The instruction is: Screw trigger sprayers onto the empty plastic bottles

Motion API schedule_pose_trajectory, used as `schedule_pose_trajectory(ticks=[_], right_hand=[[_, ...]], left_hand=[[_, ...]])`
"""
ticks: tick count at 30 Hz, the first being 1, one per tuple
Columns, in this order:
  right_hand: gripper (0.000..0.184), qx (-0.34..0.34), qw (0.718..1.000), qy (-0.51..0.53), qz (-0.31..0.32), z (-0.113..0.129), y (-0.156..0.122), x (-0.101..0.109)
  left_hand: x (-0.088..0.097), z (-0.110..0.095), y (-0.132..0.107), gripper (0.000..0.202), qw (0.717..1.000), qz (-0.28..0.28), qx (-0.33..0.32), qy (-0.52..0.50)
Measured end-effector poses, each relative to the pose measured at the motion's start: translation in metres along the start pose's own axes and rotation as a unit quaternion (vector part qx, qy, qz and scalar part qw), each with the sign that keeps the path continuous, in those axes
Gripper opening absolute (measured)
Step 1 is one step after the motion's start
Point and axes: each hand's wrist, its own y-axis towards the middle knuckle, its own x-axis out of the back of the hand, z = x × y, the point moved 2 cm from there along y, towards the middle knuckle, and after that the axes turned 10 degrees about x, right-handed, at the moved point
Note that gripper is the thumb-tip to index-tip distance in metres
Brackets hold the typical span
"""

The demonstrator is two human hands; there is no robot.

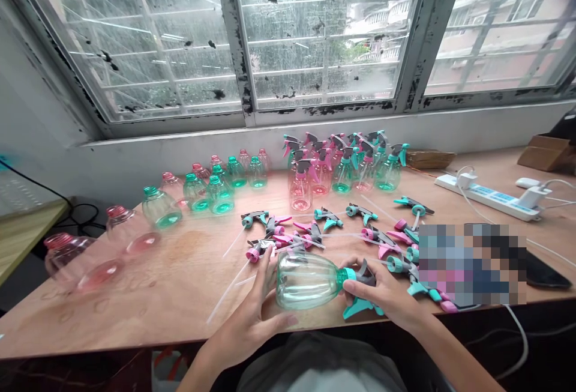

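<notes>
A clear green spray bottle point(308, 281) lies sideways in the air just above the table's front edge, its base to the left. My right hand point(375, 287) grips it at the neck, around its grey and teal trigger head point(363, 275). The trigger points down. Around the bottle's base my left hand point(256, 308) is open, thumb below and fingers up along the base; whether it touches the bottle I cannot tell. Behind the bottle lie loose pink and teal trigger heads point(315, 235) with thin tubes. More loose trigger heads point(407, 269) lie beside my right hand.
Open pink and green bottles point(220, 194) stand in a slanting row on the left. Bottles with trigger heads fitted point(321, 170) stand grouped at the back. A white power strip point(488, 197) with cables, a dark phone point(546, 269) and a cardboard box point(546, 153) are on the right.
</notes>
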Motion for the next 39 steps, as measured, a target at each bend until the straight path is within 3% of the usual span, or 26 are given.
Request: schedule_pose_trajectory(ticks=[8, 14, 22, 31, 39], right_hand=[[0.037, -0.004, 1.0, 0.001, -0.019, 0.0033, 0.0006, -0.0011], [0.042, -0.014, 0.999, -0.02, -0.031, 0.006, 0.0001, -0.0026], [0.041, -0.009, 0.999, -0.039, -0.015, 0.0029, 0.0003, -0.0011], [0.041, -0.001, 0.999, -0.035, -0.034, 0.0052, 0.0024, -0.0026], [0.039, -0.002, 0.999, -0.025, -0.028, 0.0063, 0.0021, -0.0039]], left_hand=[[-0.0019, -0.0004, -0.0004, 0.096, 0.996, 0.045, -0.023, -0.074], [-0.0023, 0.0052, 0.0002, 0.087, 0.998, 0.028, -0.033, -0.051], [0.0019, -0.0036, -0.0038, 0.101, 0.998, -0.002, -0.014, 0.066], [0.0006, -0.0011, -0.002, 0.1, 0.999, 0.007, -0.031, 0.032], [0.0016, -0.001, -0.0036, 0.095, 0.996, 0.001, -0.032, 0.081]])
